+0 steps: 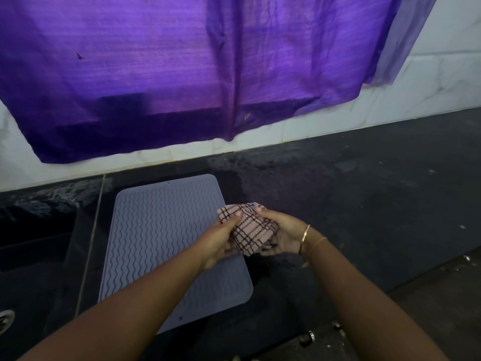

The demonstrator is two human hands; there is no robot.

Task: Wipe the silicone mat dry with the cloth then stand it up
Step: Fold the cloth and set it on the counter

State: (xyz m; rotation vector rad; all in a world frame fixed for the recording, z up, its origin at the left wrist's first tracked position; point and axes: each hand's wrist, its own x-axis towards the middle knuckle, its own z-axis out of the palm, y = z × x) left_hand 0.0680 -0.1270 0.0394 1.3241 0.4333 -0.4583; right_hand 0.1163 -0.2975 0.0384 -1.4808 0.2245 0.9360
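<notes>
The silicone mat (166, 246) lies flat on the dark surface (364, 194), ready for wiping. Above its right edge, the left hand (221, 241) and right hand (282, 237) both pinch the checked cloth (248, 229), probably bunching it into a pad.

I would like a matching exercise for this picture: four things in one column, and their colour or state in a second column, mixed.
Things:
1. silicone mat
2. cloth
3. curtain
4. bangle

Descriptions:
A. purple, hanging on the wall
B. checked, held in both hands
C. gold, on the right wrist
D. grey, flat on the counter

Pairs: 1-D, 2-B, 3-A, 4-C
</notes>
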